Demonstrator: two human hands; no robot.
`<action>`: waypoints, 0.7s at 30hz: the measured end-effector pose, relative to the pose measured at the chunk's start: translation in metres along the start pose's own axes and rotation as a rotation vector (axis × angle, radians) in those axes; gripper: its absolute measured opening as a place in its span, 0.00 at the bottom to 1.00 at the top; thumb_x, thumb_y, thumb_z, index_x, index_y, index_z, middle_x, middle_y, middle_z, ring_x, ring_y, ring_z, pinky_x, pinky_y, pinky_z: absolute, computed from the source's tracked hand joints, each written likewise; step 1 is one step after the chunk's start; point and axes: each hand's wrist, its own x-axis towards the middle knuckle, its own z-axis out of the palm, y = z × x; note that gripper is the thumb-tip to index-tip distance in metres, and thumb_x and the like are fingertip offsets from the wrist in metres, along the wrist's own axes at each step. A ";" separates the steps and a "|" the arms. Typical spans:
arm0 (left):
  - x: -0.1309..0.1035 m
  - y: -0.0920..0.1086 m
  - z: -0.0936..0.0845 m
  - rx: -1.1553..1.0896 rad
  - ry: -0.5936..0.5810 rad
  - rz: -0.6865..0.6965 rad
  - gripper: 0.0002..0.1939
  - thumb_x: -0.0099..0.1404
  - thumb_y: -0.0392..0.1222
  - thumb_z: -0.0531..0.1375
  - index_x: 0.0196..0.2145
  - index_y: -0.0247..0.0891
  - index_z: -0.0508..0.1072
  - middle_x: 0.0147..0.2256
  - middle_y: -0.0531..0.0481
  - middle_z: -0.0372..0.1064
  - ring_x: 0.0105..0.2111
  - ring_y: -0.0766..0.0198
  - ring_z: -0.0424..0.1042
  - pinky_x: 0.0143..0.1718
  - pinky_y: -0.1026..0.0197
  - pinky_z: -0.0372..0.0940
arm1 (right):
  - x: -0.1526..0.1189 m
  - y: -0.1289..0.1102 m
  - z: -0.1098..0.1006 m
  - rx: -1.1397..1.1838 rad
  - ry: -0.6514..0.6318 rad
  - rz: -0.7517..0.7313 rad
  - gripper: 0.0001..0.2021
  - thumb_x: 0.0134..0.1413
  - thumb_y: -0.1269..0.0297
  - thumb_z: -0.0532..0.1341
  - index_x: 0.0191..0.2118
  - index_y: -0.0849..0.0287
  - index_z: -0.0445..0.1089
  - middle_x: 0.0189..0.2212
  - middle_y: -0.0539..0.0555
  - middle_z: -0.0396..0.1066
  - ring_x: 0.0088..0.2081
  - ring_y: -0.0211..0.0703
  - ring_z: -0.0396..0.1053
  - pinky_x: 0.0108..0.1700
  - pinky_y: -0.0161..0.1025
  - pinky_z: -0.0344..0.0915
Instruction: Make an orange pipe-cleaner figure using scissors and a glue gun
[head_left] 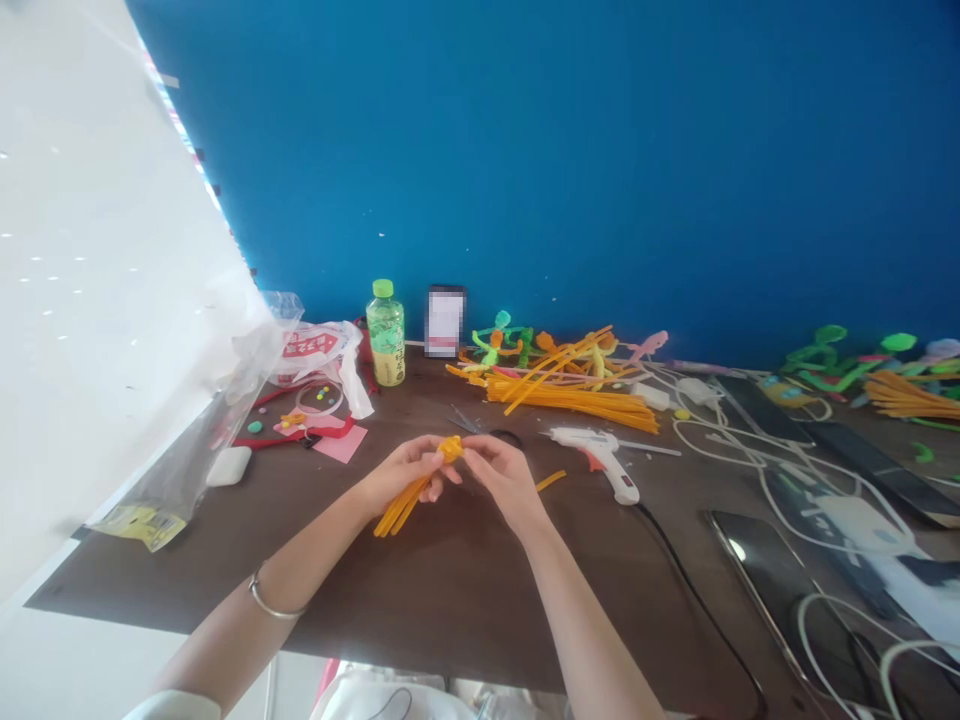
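Observation:
My left hand [409,470] is closed around a bundle of orange pipe cleaners [403,508], whose loose ends fan out toward the lower left. At the bundle's upper end is a bunched, curled orange knot [451,449]. My right hand [504,474] pinches at the right side of this knot with thumb and fingers. Both hands are just above the dark table. Behind them lie scissors [463,420], partly hidden by my right hand. A short orange piece of pipe cleaner [551,480] rests on the table to the right of that hand.
A white glue gun [600,455] with a black cord lies at right. Behind it is a pile of orange pipe cleaners [577,402]. A green-capped bottle [387,335] and an upright phone [445,322] stand at the back. Another phone [772,580] and white cables [757,440] lie right.

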 end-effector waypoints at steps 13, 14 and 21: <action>0.000 0.001 -0.006 -0.069 -0.065 -0.085 0.15 0.58 0.48 0.57 0.33 0.32 0.66 0.19 0.57 0.54 0.12 0.79 0.48 0.12 0.71 0.41 | 0.002 0.008 -0.008 -0.021 -0.093 -0.106 0.14 0.42 0.57 0.65 0.35 0.58 0.70 0.26 0.50 0.68 0.25 0.35 0.64 0.27 0.35 0.63; -0.001 0.001 -0.007 -0.096 -0.082 -0.096 0.14 0.58 0.48 0.57 0.34 0.32 0.66 0.19 0.57 0.54 0.12 0.79 0.48 0.12 0.72 0.41 | 0.001 0.007 -0.008 -0.022 -0.109 -0.109 0.14 0.42 0.57 0.64 0.36 0.58 0.70 0.25 0.50 0.67 0.24 0.35 0.63 0.27 0.34 0.62; 0.000 -0.002 -0.008 -0.249 -0.154 -0.151 0.13 0.56 0.45 0.59 0.32 0.32 0.66 0.18 0.58 0.50 0.14 0.78 0.49 0.12 0.72 0.41 | 0.000 0.004 -0.007 -0.054 -0.168 -0.076 0.14 0.43 0.57 0.63 0.36 0.58 0.69 0.26 0.50 0.67 0.23 0.35 0.61 0.25 0.34 0.62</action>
